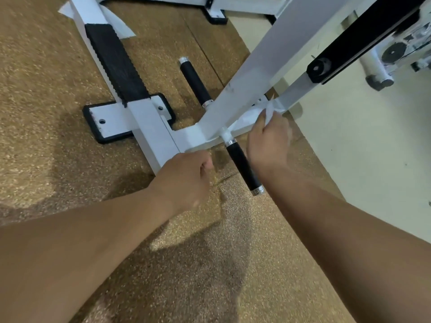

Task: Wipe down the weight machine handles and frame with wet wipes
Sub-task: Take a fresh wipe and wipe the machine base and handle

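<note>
The white weight machine frame [254, 73] slants down from the upper right to a low joint near the floor. Two black handles stick out of that joint, the near handle [242, 166] and the far handle [196, 82]. My right hand [270, 141] grips a crumpled white wet wipe [258, 113] and holds it against the frame just right of the joint. My left hand [186, 180] hovers below the joint, left of the near handle, with its fingers curled and nothing visible in it.
A white base bar with a black ribbed step pad [116, 64] and a bolted foot plate [109, 122] lies on the brown speckled floor mat [42, 94]. A black link arm [363, 40] and pulley parts [396, 52] stand at upper right over pale flooring.
</note>
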The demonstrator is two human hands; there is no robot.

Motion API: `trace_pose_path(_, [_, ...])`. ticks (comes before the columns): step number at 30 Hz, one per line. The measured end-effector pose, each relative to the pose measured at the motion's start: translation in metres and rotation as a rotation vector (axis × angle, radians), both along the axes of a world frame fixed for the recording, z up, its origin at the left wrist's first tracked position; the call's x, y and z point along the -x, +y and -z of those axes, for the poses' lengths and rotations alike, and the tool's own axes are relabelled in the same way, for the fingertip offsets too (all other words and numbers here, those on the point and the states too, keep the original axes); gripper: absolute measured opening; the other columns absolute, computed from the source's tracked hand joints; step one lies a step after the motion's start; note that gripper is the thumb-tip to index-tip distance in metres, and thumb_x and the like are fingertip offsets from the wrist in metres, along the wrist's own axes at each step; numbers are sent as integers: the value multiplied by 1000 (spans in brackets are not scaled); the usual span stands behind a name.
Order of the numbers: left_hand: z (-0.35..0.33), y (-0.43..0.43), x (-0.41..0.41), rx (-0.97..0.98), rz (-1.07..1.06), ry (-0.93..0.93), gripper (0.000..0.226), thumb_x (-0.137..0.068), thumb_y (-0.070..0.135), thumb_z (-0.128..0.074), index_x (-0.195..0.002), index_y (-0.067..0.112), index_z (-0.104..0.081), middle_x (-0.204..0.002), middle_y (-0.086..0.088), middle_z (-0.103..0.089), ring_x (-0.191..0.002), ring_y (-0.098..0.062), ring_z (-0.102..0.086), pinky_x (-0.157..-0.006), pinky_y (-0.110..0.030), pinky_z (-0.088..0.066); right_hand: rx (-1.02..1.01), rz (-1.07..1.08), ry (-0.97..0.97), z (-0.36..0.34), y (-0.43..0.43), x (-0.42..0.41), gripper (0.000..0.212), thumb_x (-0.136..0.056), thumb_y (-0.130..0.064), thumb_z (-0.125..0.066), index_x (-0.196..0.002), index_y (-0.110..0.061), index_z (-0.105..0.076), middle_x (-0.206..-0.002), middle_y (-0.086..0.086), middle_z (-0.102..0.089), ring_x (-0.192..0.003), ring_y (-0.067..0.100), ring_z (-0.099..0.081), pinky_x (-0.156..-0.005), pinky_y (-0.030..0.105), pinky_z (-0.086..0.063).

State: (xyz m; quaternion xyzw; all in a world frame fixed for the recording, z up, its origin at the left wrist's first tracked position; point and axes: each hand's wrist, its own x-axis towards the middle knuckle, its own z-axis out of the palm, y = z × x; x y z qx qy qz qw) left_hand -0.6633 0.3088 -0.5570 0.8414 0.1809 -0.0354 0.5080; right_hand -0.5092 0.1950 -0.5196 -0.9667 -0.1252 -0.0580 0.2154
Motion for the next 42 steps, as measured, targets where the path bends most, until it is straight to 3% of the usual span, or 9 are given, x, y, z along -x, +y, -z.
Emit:
trace_pose_path(4, [2, -3, -1, -55, 0, -17, 17, -101, 16, -47, -101, 25, -62, -90, 5, -66, -77, -16, -63, -65, -32, -51, 485, -470, 75, 47, -9, 46, 67, -108, -30, -33, -163, 7, -18, -168, 32, -18, -157, 47, -18, -130, 56, -19])
trace_pose_path(7, [3, -3, -4, -68, 2, 1, 18, -101, 16, -46, -103, 25, -61, -90, 4, -66, -77, -14, -62, -68, -34, -53, 978, -633, -28, 50, -35, 45, 76, -104, -21, -22, -161, 3, 23, -161, 27, 45, -153, 41, 37, -130, 53, 12])
trace_pose_path(13, [-1, 3, -6, -69, 130, 69, 25, -103, 19, -45, -122, 29, -58, -103, 1, -67, -79, -15, -67, -74, -36, -59, 1396, -870, -176, 37, -58, 53, 68, -107, -33, -5, -161, 7, 7, -172, 25, 17, -156, 39, 33, -131, 53, 11])
trace_pose_path(18, [-2, -5, -11, -71, 162, 113, 32, -105, 16, -44, -131, 29, -58, -113, -2, -68, -87, -16, -66, -76, -30, -56, 923, -873, -109, 34, -101, 65, 59, -99, -40, -38, -100, -2, -83, -110, 17, -80, -126, 33, -67, -123, 51, -39])
trace_pose_path(21, [-2, -7, -2, -44, 186, 131, 29, -105, 17, -43, -125, 30, -59, -112, 0, -68, -88, -15, -66, -73, -26, -53, 747, -670, 20, 22, -110, 102, 50, -102, -45, -35, -61, -23, -53, -59, 5, -62, -62, 25, -63, -77, 43, -62])
trace_pose_path(23, [-1, -5, 1, -25, 181, 140, 24, -102, 20, -48, -121, 30, -60, -113, 3, -68, -94, -15, -66, -80, -25, -52, 607, -486, 182, 12, -92, 122, 58, -106, -51, -25, -57, -21, -37, -51, -5, -46, -45, 14, -43, -56, 30, -46])
trace_pose_path(31, [-29, 45, 3, 545, 103, 275, 22, -77, 18, -70, -99, 16, -70, -94, -6, -74, -90, -23, -72, -68, -30, -62, -548, 43, 1009, -2, 29, 107, 60, -111, -53, -36, -122, -7, -73, -117, 27, -76, -107, 39, -75, -95, 55, -60])
trace_pose_path(35, [-29, 101, 14, 721, -81, 272, 55, -61, 33, -86, -109, 10, -73, -107, -16, -77, -108, -34, -73, -103, -55, -54, -679, -17, 1150, -9, 67, 110, 62, -114, -54, -29, -128, -11, -72, -122, 20, -77, -117, 39, -73, -105, 56, -57])
trace_pose_path(42, [-33, 157, 30, 762, -174, 152, 34, -86, 31, -80, -108, 6, -73, -102, -12, -79, -98, -30, -77, -94, -46, -59, -690, -60, 1171, -24, 127, 95, 59, -113, -52, -36, -124, -7, -74, -117, 19, -79, -114, 37, -75, -102, 53, -58])
